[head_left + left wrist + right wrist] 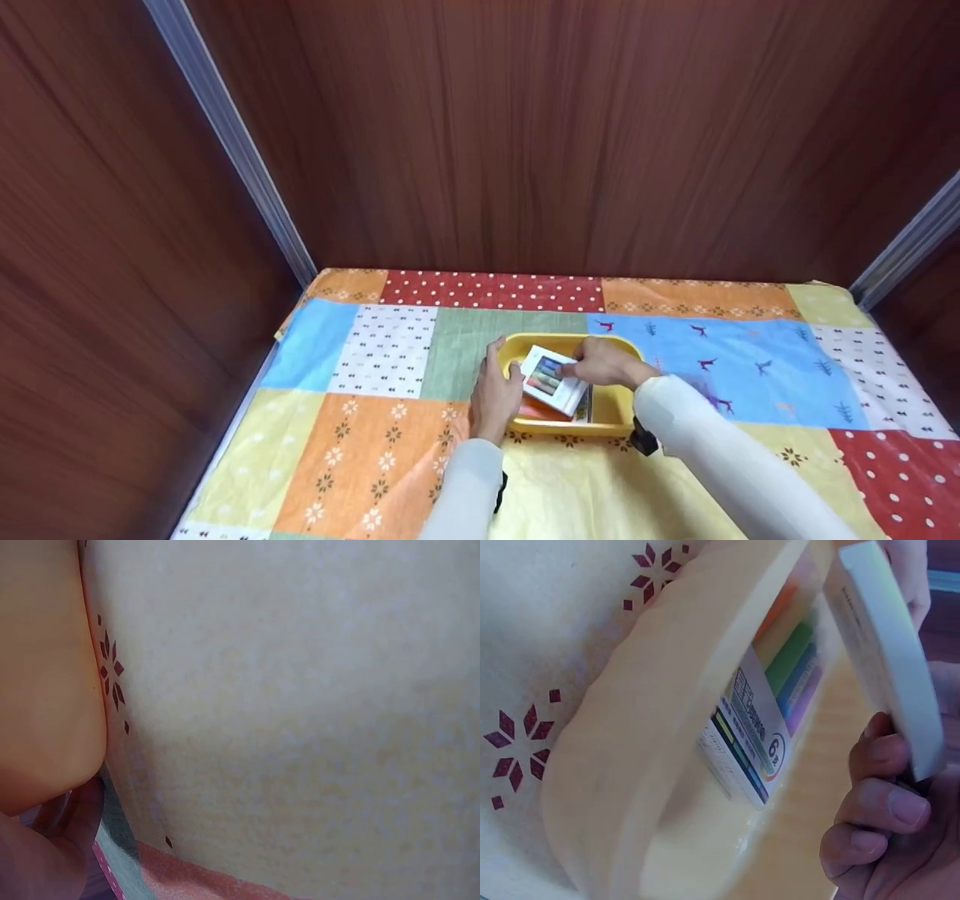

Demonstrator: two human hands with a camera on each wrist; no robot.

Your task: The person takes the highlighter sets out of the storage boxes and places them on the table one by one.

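- While the left hand (496, 394) grips the left end of a yellow tray (574, 430), the right hand (606, 361) holds a white box (553, 381) over its interior (head view).
- The white box lies tilted across the tray's opening, its window showing coloured sticks; a red-orange item (536, 409) is partly visible beneath it.
- The tray rests on a patchwork cloth (375, 442), before brown wood-grain panels (525, 135).
- Left wrist view: the tray's smooth outer wall fills the left edge, with the left hand's digits bent round its end at the lower left; their full closure is partly hidden.
- Right wrist view: the white box is seen nearly edge-on, raised above the tray floor, with the right hand's fingers curled against it.
- Inside the tray, apart from the held box, lies a second box (754, 727) marked "6", with orange, green, blue and purple bands showing.
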